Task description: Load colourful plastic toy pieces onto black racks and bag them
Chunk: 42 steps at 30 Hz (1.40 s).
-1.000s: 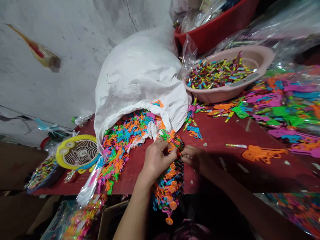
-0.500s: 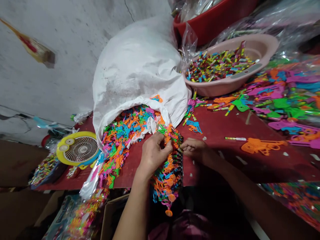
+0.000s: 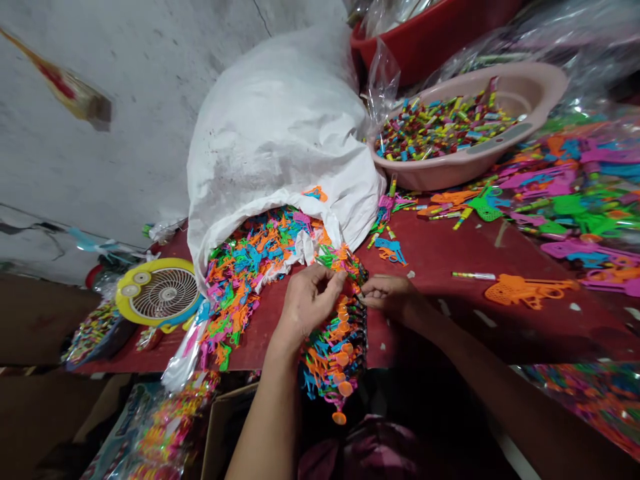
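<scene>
A long row of small colourful plastic toy pieces [image 3: 333, 357], with round orange discs along it and a dark edge on its right side, lies at the table's front and hangs over the edge. My left hand [image 3: 313, 300] is closed at its upper part, thumb and fingers pinched on the pieces. On the row's dark right edge, my right hand [image 3: 390, 297] has its fingers curled in a pinch; what is between the fingertips is too small to make out. Behind them a white sack [image 3: 280, 127] spills loose toy pieces [image 3: 235, 287] onto the red table [image 3: 425, 250].
A pink basin [image 3: 440, 170] of small coloured tubes stands at the back right, before a red tub [image 3: 405, 60]. An orange toy gun [image 3: 525, 290] and heaped toys [image 3: 575, 207] lie to the right. A yellow fan [image 3: 160, 293] sits at the left.
The view has shifted a little, so the surroundings sit slightly differently. Both hands stay at the row of toy pieces, with only small finger movement.
</scene>
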{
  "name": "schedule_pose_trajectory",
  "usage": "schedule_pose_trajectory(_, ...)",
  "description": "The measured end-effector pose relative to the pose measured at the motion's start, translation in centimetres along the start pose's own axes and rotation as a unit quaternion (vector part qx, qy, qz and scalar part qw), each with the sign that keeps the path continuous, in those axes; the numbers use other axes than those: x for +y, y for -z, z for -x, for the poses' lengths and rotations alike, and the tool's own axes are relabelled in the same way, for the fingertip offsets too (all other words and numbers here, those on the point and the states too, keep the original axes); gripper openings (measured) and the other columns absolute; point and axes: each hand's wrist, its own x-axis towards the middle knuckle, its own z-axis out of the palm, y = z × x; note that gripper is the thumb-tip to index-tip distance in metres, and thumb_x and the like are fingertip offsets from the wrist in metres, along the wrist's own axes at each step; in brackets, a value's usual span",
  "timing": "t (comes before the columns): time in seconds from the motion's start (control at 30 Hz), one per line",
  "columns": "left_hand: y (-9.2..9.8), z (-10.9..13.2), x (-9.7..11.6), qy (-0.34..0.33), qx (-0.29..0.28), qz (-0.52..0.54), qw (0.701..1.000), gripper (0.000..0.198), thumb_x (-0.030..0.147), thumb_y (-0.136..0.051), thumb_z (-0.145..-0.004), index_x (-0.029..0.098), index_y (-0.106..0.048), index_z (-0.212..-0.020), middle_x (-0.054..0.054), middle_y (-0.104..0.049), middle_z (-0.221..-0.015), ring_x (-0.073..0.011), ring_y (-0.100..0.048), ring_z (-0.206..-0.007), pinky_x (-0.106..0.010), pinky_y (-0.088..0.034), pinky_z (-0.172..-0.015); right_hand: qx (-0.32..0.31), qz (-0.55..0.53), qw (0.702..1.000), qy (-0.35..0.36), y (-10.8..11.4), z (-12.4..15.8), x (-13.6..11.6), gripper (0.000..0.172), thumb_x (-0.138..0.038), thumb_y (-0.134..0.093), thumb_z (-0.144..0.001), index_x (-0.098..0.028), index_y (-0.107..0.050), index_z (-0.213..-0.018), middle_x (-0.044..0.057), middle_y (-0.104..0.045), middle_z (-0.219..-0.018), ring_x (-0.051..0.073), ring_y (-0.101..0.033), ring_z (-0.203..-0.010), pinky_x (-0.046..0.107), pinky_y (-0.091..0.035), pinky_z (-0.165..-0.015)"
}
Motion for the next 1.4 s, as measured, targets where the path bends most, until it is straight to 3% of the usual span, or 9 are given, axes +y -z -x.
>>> schedule_pose_trajectory(0.13,0.2,0.0,-0.1,-0.007,-0.004,0.017,1.000,0.041,0.039,-0.045,-0.095,0.017,-0.049,-0.060,0.004,-0.043,-0.059,-0.0093,-0.039,-0.058,-0.024,-0.028,-0.057,-0.004,0.025,0.999,0.025,0.1,-0.2,-0.1,0.012,-0.029,-0.062,-0.077,-0.019,-0.066,-0.071,-0.001,-0.055,-0.070,0.011,-0.049,-0.062,0.023,-0.037,-0.057)
schedule_pose_trajectory(0.4,-0.6,0.0,-0.6,0.006,-0.012,0.013,1.000,0.035,0.042,-0.050,-0.091,0.017,-0.057,-0.069,0.003,-0.052,-0.063,-0.0093,-0.043,-0.057,-0.024,-0.028,-0.055,-0.043,0.106,0.991,0.074,0.3,-0.4,0.4,0.019,-0.030,-0.055,-0.082,-0.019,-0.058,-0.066,-0.003,-0.050,-0.065,0.010,-0.045,-0.061,0.024,-0.031,-0.057)
schedule_pose_trajectory(0.6,-0.7,-0.3,-0.2,0.006,-0.026,-0.007,1.000,0.031,0.039,-0.054,-0.087,0.017,-0.057,-0.066,0.003,-0.055,-0.063,-0.0094,-0.045,-0.058,-0.023,-0.028,-0.055,-0.024,0.127,0.990,0.049,-0.1,-0.4,0.6,0.016,-0.029,-0.054,-0.078,-0.019,-0.054,-0.065,-0.004,-0.048,-0.063,0.010,-0.043,-0.060,0.024,-0.029,-0.056)
schedule_pose_trajectory(0.77,-1.0,-0.2,0.1,0.015,-0.006,-0.056,0.998,0.036,0.050,-0.062,-0.082,0.018,-0.056,-0.066,0.003,-0.054,-0.064,-0.0102,-0.045,-0.059,-0.024,-0.028,-0.056,-0.010,0.151,0.986,0.075,-0.5,-0.3,0.6,0.012,-0.025,-0.051,-0.077,-0.020,-0.051,-0.066,-0.002,-0.053,-0.067,0.011,-0.044,-0.062,0.024,-0.030,-0.058)
schedule_pose_trajectory(0.9,-1.1,-0.4,0.3,0.000,-0.003,-0.093,0.996,0.031,0.041,-0.063,-0.081,0.018,-0.050,-0.064,0.004,-0.051,-0.064,-0.0100,-0.044,-0.060,-0.024,-0.026,-0.057,0.019,0.170,0.982,0.077,-0.8,0.0,0.6,0.014,-0.025,-0.052,-0.078,-0.020,-0.050,-0.065,-0.002,-0.049,-0.065,0.011,-0.043,-0.061,0.025,-0.030,-0.058)
schedule_pose_trajectory(1.03,0.0,-0.8,0.0,-0.027,-0.058,-0.092,0.994,0.022,0.033,-0.061,-0.080,0.018,-0.052,-0.067,0.004,-0.050,-0.065,-0.0097,-0.043,-0.060,-0.023,-0.027,-0.057,0.031,0.162,0.984,0.065,-1.8,0.4,0.4,0.011,-0.026,-0.053,-0.081,-0.021,-0.053,-0.071,-0.002,-0.051,-0.067,0.012,-0.045,-0.061,0.024,-0.030,-0.057)
schedule_pose_trajectory(1.2,2.6,-1.3,-2.1,-0.074,-0.159,-0.077,0.981,0.020,0.031,-0.060,-0.079,0.018,-0.053,-0.068,0.005,-0.049,-0.065,-0.0090,-0.043,-0.060,-0.022,-0.028,-0.056,0.029,0.153,0.985,0.079,-4.1,0.6,0.8,0.007,-0.024,-0.053,-0.079,-0.021,-0.056,-0.074,-0.001,-0.053,-0.068,0.012,-0.048,-0.061,0.024,-0.034,-0.056)
schedule_pose_trajectory(1.4,5.0,-1.1,-3.6,-0.081,-0.181,-0.163,0.966,0.017,0.031,-0.063,-0.079,0.017,-0.056,-0.071,0.004,-0.054,-0.067,-0.0100,-0.046,-0.061,-0.022,-0.029,-0.057,0.009,0.141,0.987,0.073,-4.7,-0.3,1.2,0.020,-0.023,-0.051,-0.079,-0.020,-0.068,-0.087,0.003,-0.063,-0.074,0.015,-0.054,-0.062,0.026,-0.042,-0.060)
